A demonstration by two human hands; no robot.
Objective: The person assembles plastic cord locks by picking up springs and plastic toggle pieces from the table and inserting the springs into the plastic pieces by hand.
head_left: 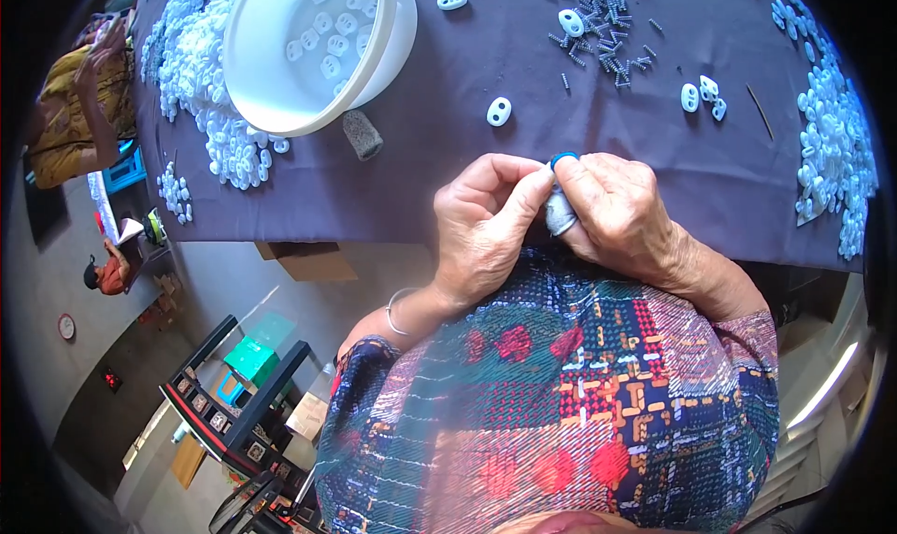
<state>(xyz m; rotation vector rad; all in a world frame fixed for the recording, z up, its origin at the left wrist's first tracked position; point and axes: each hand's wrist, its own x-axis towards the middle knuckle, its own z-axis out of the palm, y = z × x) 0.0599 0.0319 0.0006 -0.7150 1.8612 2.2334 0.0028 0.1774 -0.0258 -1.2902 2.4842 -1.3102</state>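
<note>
My left hand [478, 221] and my right hand [619, 205] meet at the table's near edge, fingertips touching. The left thumb and index finger are pinched together; what lies between them is too small and covered to make out. My right fingers are curled in, with a blue band [563, 158] at the thumb and a greyish-white cloth-like wrap [559, 213] below it. Beyond the hands lies a white oval cord-lock piece [499, 112] with two dark holes. Farther off is a heap of small metal springs [612, 31], another white oval piece [571, 23] among them.
A white tub [397, 53] holding several white pieces stands at left, beside a grey block [363, 135]. Piles of white pieces lie left [201, 62] and right [830, 151]. A thin brown stick [760, 112] lies at right. Two other people are at far left.
</note>
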